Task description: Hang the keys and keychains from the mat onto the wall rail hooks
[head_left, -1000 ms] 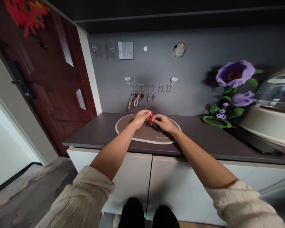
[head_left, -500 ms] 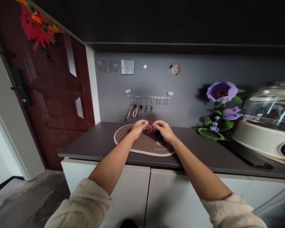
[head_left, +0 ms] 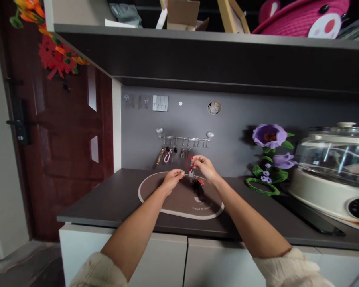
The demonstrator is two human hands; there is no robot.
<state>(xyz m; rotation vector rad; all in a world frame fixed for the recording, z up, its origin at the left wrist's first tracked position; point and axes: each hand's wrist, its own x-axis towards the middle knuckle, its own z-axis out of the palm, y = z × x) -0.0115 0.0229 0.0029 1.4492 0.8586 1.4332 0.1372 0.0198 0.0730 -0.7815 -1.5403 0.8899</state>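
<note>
My right hand [head_left: 204, 166] pinches a red cord loop [head_left: 188, 162] in front of the back wall, below the hook rail. From the loop hangs a small metal key [head_left: 192, 173]. Lower and to the left, my left hand [head_left: 172, 179] is closed, thumb against fingertips, with nothing visible between them and apart from the cord. Under both hands lies a brown oval mat [head_left: 170, 199] with a pale rim. A dark bunch of things with a red part [head_left: 199, 183] rests on it, too small to make out.
Several keys and a pink strap [head_left: 167, 156] hang from the left part of a hook rail [head_left: 184, 138]. On the right stand a purple flower ornament [head_left: 269, 137], a dark flat slab [head_left: 311, 217] and a white appliance [head_left: 320, 179] with a clear cover. A shelf [head_left: 212, 59] overhangs the counter.
My left hand has let go of the red cord and dropped away from it. My right hand holds the loop alone, with the key dangling. The view has tilted up, showing the shelf's contents.
</note>
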